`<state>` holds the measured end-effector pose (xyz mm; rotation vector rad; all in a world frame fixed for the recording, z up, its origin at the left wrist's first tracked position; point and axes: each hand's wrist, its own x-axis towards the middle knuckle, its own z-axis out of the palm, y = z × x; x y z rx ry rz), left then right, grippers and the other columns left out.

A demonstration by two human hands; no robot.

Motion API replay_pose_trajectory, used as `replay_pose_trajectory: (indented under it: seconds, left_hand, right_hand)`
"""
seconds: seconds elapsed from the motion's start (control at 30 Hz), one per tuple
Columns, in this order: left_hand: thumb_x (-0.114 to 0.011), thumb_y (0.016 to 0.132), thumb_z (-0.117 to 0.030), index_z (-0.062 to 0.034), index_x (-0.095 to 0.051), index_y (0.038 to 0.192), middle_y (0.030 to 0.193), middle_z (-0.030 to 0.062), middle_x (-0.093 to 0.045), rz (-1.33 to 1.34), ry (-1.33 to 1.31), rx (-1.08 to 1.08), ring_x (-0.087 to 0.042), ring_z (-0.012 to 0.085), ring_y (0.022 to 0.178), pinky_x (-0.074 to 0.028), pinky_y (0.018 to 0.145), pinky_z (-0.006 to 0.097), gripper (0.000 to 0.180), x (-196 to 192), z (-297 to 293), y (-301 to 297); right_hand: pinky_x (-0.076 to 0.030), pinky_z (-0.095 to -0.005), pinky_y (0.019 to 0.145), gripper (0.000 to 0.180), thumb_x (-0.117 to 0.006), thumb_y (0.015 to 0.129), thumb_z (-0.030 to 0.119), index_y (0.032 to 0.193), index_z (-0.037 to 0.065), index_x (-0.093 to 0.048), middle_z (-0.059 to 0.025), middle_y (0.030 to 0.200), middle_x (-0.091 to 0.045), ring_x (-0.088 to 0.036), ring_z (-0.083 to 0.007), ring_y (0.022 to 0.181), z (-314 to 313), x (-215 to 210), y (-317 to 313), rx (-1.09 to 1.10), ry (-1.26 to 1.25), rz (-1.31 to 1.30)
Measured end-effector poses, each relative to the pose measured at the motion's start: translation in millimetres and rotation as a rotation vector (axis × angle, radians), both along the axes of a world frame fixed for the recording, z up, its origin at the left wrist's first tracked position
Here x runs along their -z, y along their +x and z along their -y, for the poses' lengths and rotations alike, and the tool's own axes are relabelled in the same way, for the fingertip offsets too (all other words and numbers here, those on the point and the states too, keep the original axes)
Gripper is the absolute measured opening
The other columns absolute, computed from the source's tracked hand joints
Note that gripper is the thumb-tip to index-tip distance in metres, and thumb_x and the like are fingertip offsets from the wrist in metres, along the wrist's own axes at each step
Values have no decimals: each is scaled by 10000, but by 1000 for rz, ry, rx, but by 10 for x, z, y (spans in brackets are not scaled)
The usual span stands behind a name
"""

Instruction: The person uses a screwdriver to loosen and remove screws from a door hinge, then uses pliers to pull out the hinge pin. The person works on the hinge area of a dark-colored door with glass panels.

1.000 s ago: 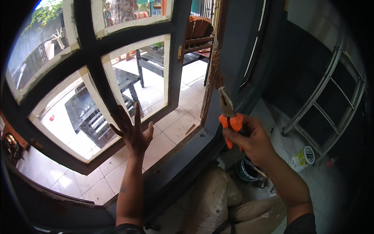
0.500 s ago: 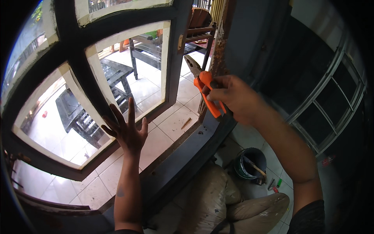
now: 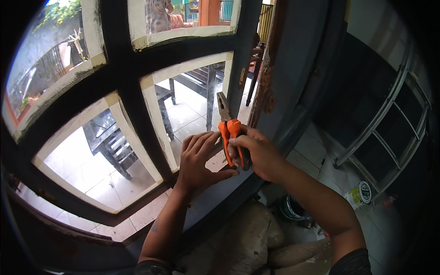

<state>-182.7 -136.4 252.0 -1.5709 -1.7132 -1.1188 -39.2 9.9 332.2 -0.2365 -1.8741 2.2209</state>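
My right hand (image 3: 257, 151) grips combination pliers (image 3: 223, 127) with orange and black handles. Their metal jaws point up, a little left, and are nearly together. Beside the handles is my left hand (image 3: 198, 158), fingers stretched and thumb apart, with nothing visibly held; its fingertips come close to the left handle, and I cannot tell whether they touch. Behind both hands stands a dark-painted window sash (image 3: 129, 68), swung out, with pale tape round its glass panes. A small latch plate (image 3: 242, 78) sits on the sash's right edge.
To the right of the opening runs a worn, peeling jamb (image 3: 266, 87). A dark bucket (image 3: 290, 208) and a white-and-green tub (image 3: 359, 195) stand on the tiled floor below. A metal-framed panel (image 3: 387, 133) leans at the right. Through the glass, dark wooden furniture (image 3: 112, 142) and part of a person (image 3: 159, 16) show.
My left hand has left the sash and moved right to beside the pliers. My right hand has brought the pliers lower and slightly left. The view has shifted.
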Motion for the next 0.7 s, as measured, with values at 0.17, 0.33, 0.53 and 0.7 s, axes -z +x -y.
replay_pose_trajectory:
  seconds: [0.17, 0.33, 0.53, 0.7]
  left_hand:
    - [-979, 669, -409, -6, -625, 1426, 1344, 192, -698, 106, -37, 157, -643, 388, 1318, -423, 1149, 500, 928, -54, 53, -106]
    - [-963, 616, -394, 19, -629, 1373, 1283, 183, -696, 119, -113, 188, -629, 403, 1268, -384, 1163, 504, 924, -86, 94, -80]
    - [-924, 655, -222, 14, -579, 1410, 1202, 168, -704, 208, -262, 328, -674, 393, 1136, -490, 1065, 470, 863, -153, 174, -120]
    - [-866, 713, -121, 44, -519, 1443, 1228, 205, -705, 462, -431, 351, -677, 383, 1192, -567, 970, 432, 826, -163, 308, -118]
  right_hand:
    - [-420, -216, 532, 366, -579, 1148, 352, 1378, 67, -590, 53, 731, -529, -483, -31, 590, 142, 169, -151, 1, 13, -64]
    - [-433, -217, 543, 421, -588, 1150, 367, 1442, 65, -572, 27, 858, -586, -524, -19, 653, 281, 264, -24, -46, 41, -81]
    - [-531, -314, 663, 463, -590, 1140, 417, 1370, 16, -624, -32, 920, -681, -637, -104, 740, 351, 287, 9, 62, 289, -74]
    - [-549, -348, 708, 483, -613, 1116, 478, 1144, 1, -684, -76, 823, -675, -672, -157, 753, 240, 62, 62, 36, 468, 196]
